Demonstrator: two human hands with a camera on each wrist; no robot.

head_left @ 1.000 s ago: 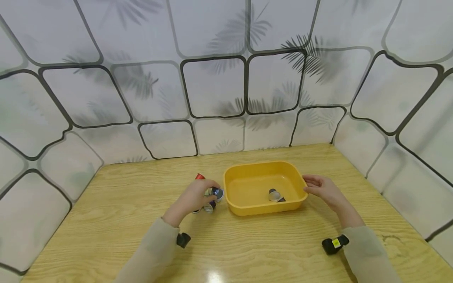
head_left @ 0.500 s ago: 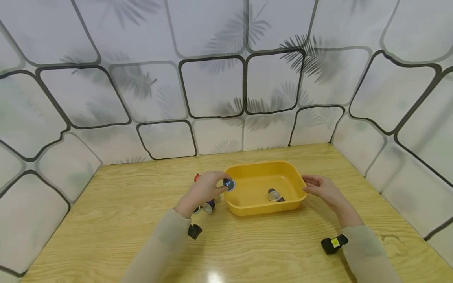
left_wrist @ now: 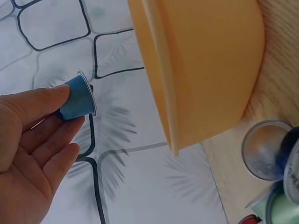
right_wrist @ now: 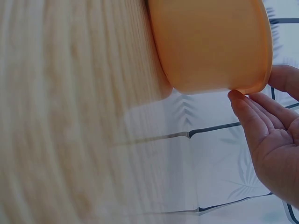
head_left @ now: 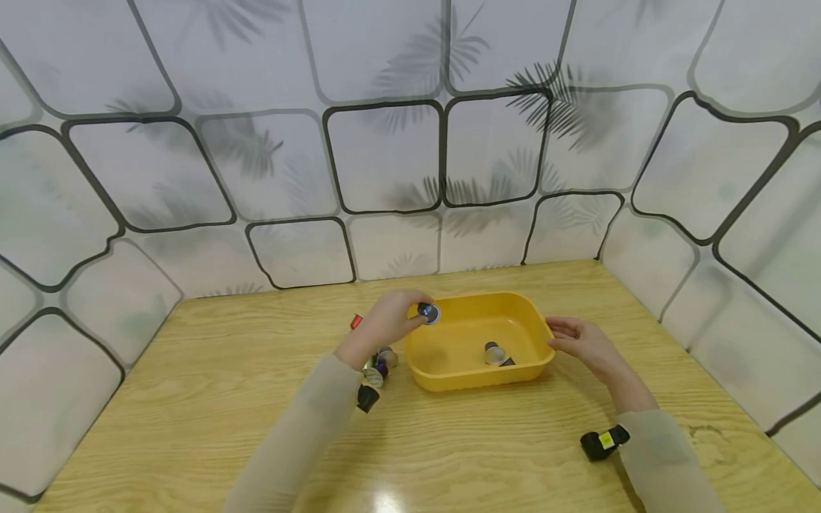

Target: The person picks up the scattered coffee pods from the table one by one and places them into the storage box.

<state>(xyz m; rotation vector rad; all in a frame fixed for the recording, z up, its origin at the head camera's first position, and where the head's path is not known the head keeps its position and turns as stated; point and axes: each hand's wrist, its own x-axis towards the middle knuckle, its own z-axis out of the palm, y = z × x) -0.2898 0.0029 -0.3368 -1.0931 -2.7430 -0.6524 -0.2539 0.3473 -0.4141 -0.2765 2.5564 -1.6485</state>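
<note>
My left hand pinches a blue coffee capsule between thumb and fingers. In the head view this capsule overlaps the back left rim of a yellow plastic tray. The capsule's silvery rim faces the tray in the left wrist view. My right hand holds the tray's right edge, its thumb at the rim and its fingertips against the outer wall. Inside the tray, toward the front, lie dark capsules, one showing its pale lid.
Several loose capsules lie on the wooden table left of the tray, partly hidden by the left forearm. A red capsule sits farther back. Patterned cloth rises behind the table and at its sides.
The left hand has lifted the blue capsule from the group on the table and carried it right and back to the tray's rim. The right hand and the tray have stayed in place.
</note>
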